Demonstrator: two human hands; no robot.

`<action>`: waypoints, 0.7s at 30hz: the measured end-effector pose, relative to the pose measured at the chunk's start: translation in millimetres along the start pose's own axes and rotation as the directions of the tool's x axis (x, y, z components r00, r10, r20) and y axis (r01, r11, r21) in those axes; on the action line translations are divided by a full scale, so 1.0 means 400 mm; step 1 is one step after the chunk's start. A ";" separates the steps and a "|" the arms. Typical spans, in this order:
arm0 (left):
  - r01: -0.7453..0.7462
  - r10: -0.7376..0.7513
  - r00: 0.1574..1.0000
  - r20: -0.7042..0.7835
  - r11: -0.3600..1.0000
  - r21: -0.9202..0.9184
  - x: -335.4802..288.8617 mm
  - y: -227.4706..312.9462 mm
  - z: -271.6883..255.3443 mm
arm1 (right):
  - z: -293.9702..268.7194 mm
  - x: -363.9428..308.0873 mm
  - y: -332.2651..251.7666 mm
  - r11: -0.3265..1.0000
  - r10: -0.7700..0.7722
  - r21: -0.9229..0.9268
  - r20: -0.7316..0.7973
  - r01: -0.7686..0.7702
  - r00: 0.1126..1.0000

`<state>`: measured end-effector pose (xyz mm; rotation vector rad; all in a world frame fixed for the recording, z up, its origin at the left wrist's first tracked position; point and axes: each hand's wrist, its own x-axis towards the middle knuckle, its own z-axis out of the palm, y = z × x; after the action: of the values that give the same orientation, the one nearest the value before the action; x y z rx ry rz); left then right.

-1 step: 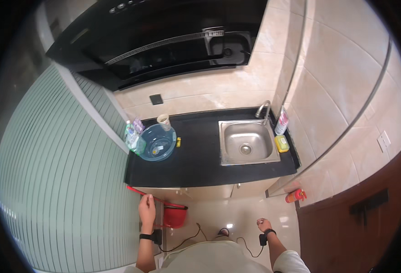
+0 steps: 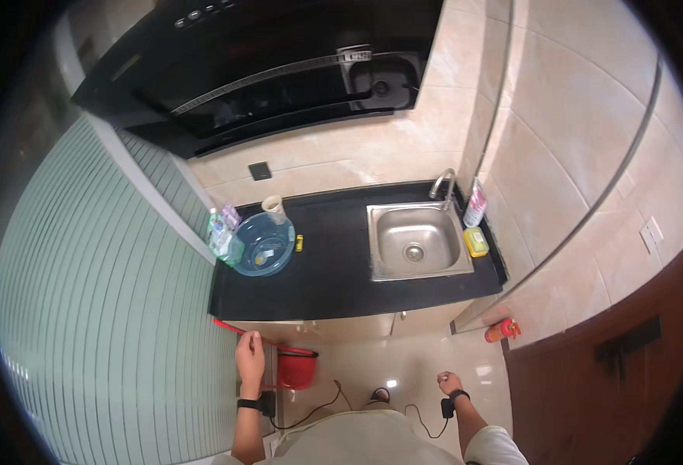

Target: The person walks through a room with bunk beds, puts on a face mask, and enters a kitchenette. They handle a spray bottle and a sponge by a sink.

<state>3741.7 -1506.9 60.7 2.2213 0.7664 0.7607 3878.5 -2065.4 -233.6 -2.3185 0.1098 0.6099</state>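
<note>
My left hand [image 2: 250, 356] is held up in front of the counter at the left, fingers drawn together with nothing visible in them. Close beside it, a red dustpan [image 2: 297, 369] stands on the floor, its red handle leaning toward the counter edge. My right hand [image 2: 450, 382] is curled closed over the floor, apart from everything, and I see nothing in it. On the black counter [image 2: 330, 271] a blue translucent basin [image 2: 262, 246] stands at the left, with a small packet inside. A steel sink [image 2: 419, 242] with a faucet [image 2: 444, 184] is at the right.
Bottles [image 2: 221, 232], a pale cup [image 2: 274, 208] and a small yellow item [image 2: 300, 243] surround the basin. A yellow box [image 2: 476, 242] and white bottle [image 2: 475, 204] stand right of the sink. A black range hood [image 2: 264, 77] overhangs the counter. A fire extinguisher [image 2: 503, 331] is by the door [image 2: 613, 364].
The counter and its things sit slightly farther left in the picture, as the view has turned a little. Both hands keep their places, and nothing was taken hold of.
</note>
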 end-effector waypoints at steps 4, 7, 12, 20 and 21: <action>-0.086 0.086 0.994 0.065 0.996 -0.004 0.032 0.101 0.078 | 0.026 -0.008 0.157 0.997 0.060 0.061 -0.048 -0.057 0.997; -0.097 0.099 0.982 0.160 0.995 -0.018 0.059 0.176 0.140 | 0.039 -0.056 0.242 0.990 0.099 0.113 -0.097 -0.088 0.990; -0.167 0.192 0.950 0.245 0.979 -0.119 0.079 0.258 0.224 | 0.031 -0.194 0.259 0.976 0.198 0.115 -0.138 -0.183 0.970; -0.244 0.300 0.918 0.261 0.943 -0.227 0.134 0.238 0.351 | 0.025 -0.362 0.256 0.855 0.485 0.224 -0.025 -0.468 0.874; -0.237 0.292 0.924 0.248 0.944 -0.228 0.145 0.229 0.352 | 0.017 -0.368 0.231 0.841 0.504 0.230 0.001 -0.490 0.864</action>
<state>3904.6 -1577.5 58.6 2.2129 0.2428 0.5988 3722.8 -2142.4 -229.2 -2.0854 0.7937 0.7371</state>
